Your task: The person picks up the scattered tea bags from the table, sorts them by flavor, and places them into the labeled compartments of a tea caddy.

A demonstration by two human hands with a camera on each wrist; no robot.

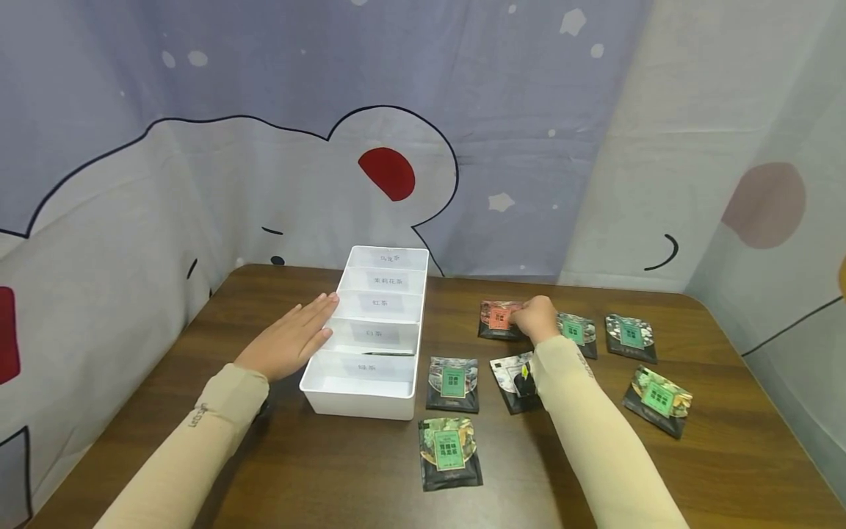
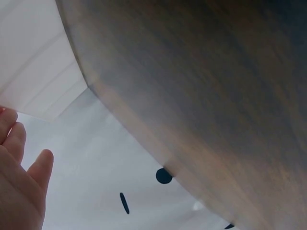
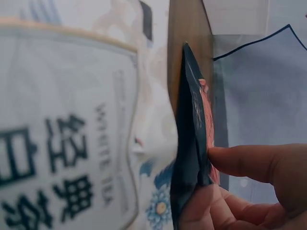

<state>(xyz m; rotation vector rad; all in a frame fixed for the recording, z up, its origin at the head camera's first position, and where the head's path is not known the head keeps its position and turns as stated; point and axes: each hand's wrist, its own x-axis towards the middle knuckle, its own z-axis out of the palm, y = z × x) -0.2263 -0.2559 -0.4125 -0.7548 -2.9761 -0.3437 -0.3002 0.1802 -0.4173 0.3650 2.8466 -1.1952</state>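
A long white divided box (image 1: 360, 406) with labelled compartments stands left of centre in the head view. My left hand (image 1: 287, 342) lies flat with straight fingers against its left side; in the left wrist view, the fingertips meet the box wall (image 2: 43, 57). A thin green edge of a packet (image 1: 390, 354) shows in the second compartment from the front. My right hand (image 1: 538, 321) pinches a black and red tea packet (image 1: 497, 317) by its right edge. In the right wrist view, thumb and fingers hold this packet (image 3: 194, 134), tilted up. A white tea packet (image 3: 72, 124) fills that view's left side.
Below the right wrist lies the white-and-black packet (image 1: 512, 378). More tea packets lie about: a grey-green one (image 1: 452, 386), a green one (image 1: 451, 455) in front, and three others (image 1: 575, 334) toward the right. A patterned cloth (image 1: 515, 147) hangs behind the wooden table (image 1: 370, 470).
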